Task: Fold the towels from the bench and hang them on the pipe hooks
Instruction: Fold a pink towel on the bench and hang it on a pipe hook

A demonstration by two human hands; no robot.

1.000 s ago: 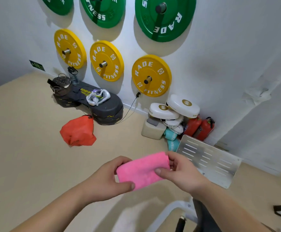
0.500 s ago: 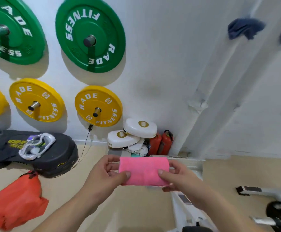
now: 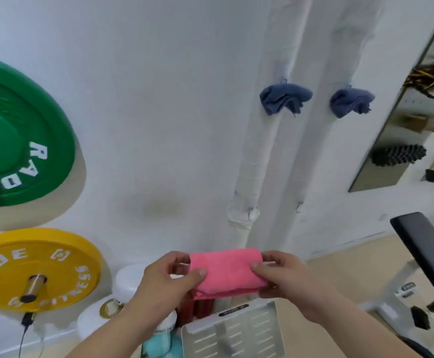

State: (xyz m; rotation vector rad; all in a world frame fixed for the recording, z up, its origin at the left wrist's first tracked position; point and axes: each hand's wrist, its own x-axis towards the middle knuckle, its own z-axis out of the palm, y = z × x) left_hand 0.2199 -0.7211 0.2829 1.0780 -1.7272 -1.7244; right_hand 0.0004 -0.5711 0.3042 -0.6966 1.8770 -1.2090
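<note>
A person's left hand [image 3: 167, 277] and right hand [image 3: 285, 277] each pinch one end of a folded pink towel [image 3: 226, 272] between thumb and curled fingers, low before two white pipes [image 3: 252, 164]; holding the fold tight while lifting it to a bare lower hook [image 3: 250, 214] seems wisest.

A white wall [image 3: 159, 99] fills most of the view. A green weight plate [image 3: 17, 140] is mounted on it at the left. Directly under the green plate is a yellow plate [image 3: 37, 267]. Far right of the green plate and lower, beige floor [image 3: 340, 275] meets the wall.
</note>
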